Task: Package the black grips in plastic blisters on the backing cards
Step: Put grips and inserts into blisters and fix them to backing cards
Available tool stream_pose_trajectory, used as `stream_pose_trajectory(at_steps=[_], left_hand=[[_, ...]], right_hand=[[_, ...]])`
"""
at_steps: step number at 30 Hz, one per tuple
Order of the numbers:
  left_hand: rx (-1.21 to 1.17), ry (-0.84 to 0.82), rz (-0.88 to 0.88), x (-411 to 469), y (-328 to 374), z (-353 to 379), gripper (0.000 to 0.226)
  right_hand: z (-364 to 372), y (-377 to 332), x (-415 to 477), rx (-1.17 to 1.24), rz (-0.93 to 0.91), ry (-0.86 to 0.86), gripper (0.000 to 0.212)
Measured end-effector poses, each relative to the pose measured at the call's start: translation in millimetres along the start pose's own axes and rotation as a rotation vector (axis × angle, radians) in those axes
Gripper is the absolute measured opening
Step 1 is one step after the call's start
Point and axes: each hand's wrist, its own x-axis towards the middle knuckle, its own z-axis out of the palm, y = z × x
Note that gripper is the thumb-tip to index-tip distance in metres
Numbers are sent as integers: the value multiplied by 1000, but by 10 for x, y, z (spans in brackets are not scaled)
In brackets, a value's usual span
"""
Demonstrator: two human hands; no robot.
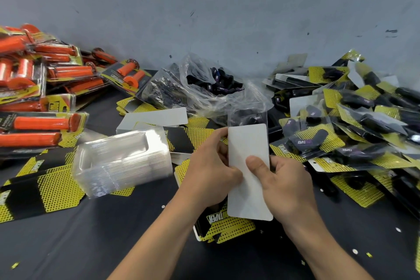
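White cardboard faces the camera between both hands: a backing card, blank side up, sits partway inside a clear blister, and a black grip shows through the plastic at the far end. The left hand pinches the card's left edge with curled fingers. The right hand grips the near right part, thumb flat on the card face and the other fingers curled behind it. Together they hold this pack above the bench, over another printed card that lies flat.

Judging by how things lie, this 1 pack is in mid-assembly: the grip appears to be in its blister, but the card looks not yet fully seated, as much of it sticks out toward the person. A large heap of finished black packs on the right suggests the job is well under way. Plenty seems left, though. A plastic bag at the back holds loose grips, a tall stack of empty blisters stands to the left, and loose yellow-and-black cards lie spread around it. Orange packs are piled at the far left, apart from this work
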Motion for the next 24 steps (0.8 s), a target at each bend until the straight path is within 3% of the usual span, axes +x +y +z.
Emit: stream_pose_trajectory(at_steps=[6, 8, 11, 13, 19, 24], left_hand=[[-125, -133, -36, -26, -14, 61, 76], [-141, -122, -25, -28, -22, 92, 72], [-190, -25, -25, 15, -58, 93, 66], [-218, 42, -31, 43, -76, 66, 53], [-258, 139, -28, 33, -96, 55, 10], [-346, 146, -58, 53, -112, 78, 24]], right_hand=[[-26, 41, 9, -58, 72, 149, 50], [-73, 59, 53, 9, 98, 74, 42], [-111, 18, 72, 342, 77, -213, 15], [-104, -6, 58, 328, 23, -297, 21], [-71, -17, 29, 319, -2, -197, 20], [-66, -42, 18, 303, 60, -184, 41]])
